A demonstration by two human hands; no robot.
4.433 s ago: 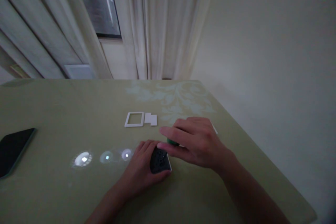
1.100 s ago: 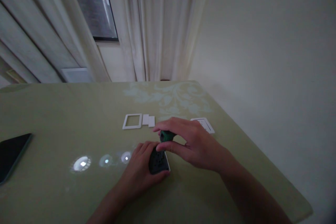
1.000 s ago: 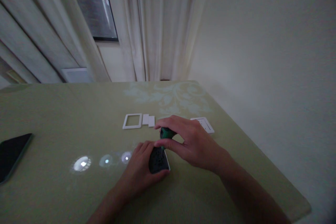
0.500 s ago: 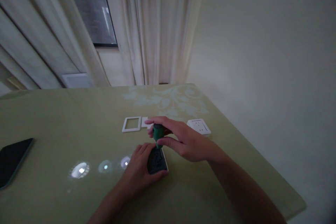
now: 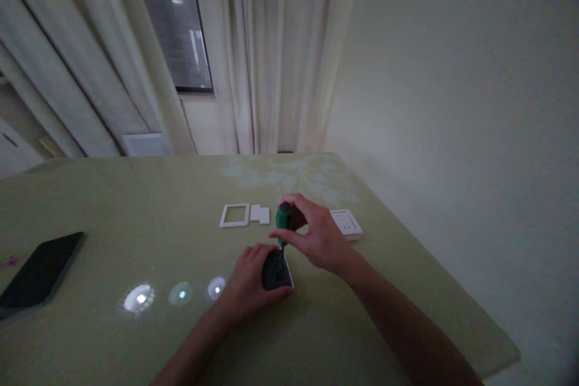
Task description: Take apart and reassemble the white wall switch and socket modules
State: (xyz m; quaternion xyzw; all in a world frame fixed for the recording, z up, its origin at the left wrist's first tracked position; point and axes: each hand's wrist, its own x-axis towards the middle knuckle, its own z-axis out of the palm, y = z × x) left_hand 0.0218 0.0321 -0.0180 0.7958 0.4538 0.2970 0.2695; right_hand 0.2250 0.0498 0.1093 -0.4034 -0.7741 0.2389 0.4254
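My left hand (image 5: 256, 280) grips a small square wall socket module (image 5: 275, 271) by its edges, its black back facing up and a white rim showing on the right. In my right hand (image 5: 316, 232) is a screwdriver (image 5: 284, 217) with a green handle and dark end, held upright between thumb and fingers. Its shaft points down onto the black back; the tip is too small to make out. Beyond my hands lie a white square frame (image 5: 221, 217) and two small white plates (image 5: 260, 213). A white wall socket (image 5: 347, 224) sits behind my right wrist, partly covered.
A dark phone or tablet (image 5: 43, 268) lies on the left of the pale green table (image 5: 136, 205). A small pinkish thing (image 5: 9, 260) is beside it. The wall (image 5: 443, 132) runs along the table's right side, and curtains (image 5: 257, 54) hang behind.
My right hand has shifted its fingers around the screwdriver handle, curling the forefinger in. The shaft now shows above the module. The whole view has moved slightly.
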